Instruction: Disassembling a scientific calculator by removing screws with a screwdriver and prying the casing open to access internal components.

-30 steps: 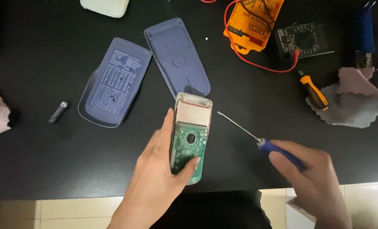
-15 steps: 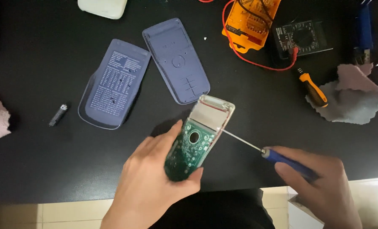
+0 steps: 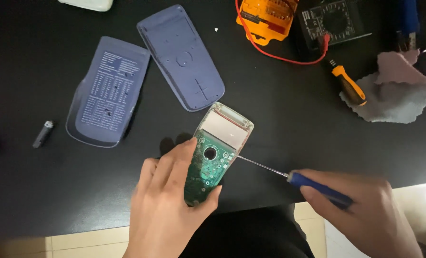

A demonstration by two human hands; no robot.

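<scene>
Left hand gripping green circuit board near table front edge; right hand gripping blue-handled screwdriver, tip touching board.

Two blue covers, battery, multimeter, cloth.

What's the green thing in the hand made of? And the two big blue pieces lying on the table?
The green flat board in the left hand looks like glossy circuit-board laminate: shiny green coat with small silvery dots. The two blue-grey curved covers look like matte moulded plastic, smooth with pressed-in marks, though the look leaves it open.
</scene>
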